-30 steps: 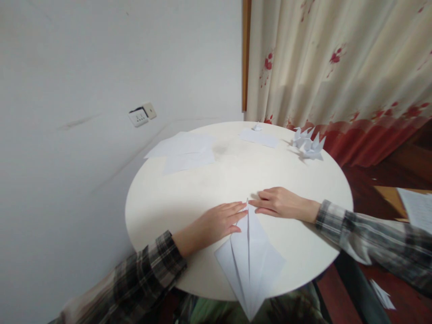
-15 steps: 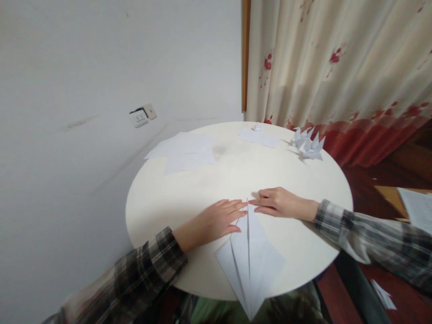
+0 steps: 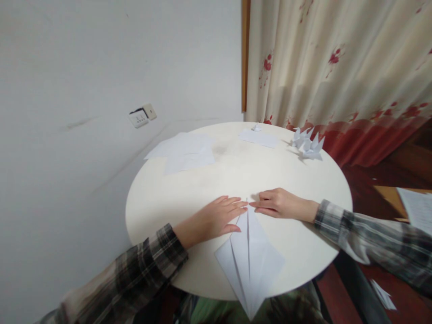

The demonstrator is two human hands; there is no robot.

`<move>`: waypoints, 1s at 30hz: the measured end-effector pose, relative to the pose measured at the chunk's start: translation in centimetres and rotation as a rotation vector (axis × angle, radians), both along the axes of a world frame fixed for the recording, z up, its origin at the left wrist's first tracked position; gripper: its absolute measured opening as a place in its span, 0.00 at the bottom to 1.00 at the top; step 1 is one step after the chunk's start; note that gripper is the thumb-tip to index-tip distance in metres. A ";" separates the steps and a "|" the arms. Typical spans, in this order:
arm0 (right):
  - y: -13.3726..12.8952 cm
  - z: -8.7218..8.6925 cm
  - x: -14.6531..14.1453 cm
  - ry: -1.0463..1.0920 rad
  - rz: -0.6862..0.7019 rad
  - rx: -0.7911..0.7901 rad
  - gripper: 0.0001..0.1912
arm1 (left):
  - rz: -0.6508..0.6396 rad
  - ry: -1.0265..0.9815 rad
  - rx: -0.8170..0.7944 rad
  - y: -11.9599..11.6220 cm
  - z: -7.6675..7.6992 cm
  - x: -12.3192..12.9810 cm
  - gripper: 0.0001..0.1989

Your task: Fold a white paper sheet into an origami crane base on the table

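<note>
A white sheet of paper, folded into a long kite shape, lies on the round table with its lower point past the near edge. Two folded flaps meet along its middle, and a crease opens on its left part. My left hand rests flat and open over the upper left of the paper, fingertips at the centre line near the top point. Close to that same point, on the right, is my right hand. Its thumb and index finger come together at the paper's narrow tip, and the other fingers are curled in.
Flat white sheets lie at the table's back left. Folded paper cranes stand at the back right, and a small folded paper piece sits on another sheet. A wall socket and a curtain are beyond the white table.
My left fingers have shifted slightly upward at the tip, and my right index finger has drawn in closer to the thumb. The paper stays in place.
</note>
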State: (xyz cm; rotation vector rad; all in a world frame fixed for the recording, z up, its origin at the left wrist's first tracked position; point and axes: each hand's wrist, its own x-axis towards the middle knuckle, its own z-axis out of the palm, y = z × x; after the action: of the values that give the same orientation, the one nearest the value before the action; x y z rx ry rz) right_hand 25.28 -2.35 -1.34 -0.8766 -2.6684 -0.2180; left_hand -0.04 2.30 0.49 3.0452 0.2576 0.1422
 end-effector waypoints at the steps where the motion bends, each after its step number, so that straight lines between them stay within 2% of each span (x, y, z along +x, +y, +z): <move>1: 0.0 0.0 0.0 0.000 0.001 0.000 0.18 | -0.001 0.005 0.005 0.0 0.0 0.0 0.25; 12: -0.1 0.1 -0.1 -0.011 0.002 -0.019 0.18 | -0.007 -0.004 -0.097 0.7 0.0 0.0 0.25; 20: 0.2 0.2 0.1 -0.001 -0.003 -0.006 0.18 | -0.012 -0.007 0.005 0.3 0.1 0.1 0.25; 30: -0.2 -0.1 0.0 -0.006 -0.003 -0.015 0.18 | -0.051 -0.029 -0.036 0.9 -0.1 -0.1 0.25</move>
State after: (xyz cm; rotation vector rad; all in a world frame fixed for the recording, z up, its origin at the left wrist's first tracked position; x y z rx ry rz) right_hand 25.23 -2.50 -1.48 -0.8856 -2.6773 -0.2018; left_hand -0.14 3.25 0.37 3.0087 0.1786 0.1756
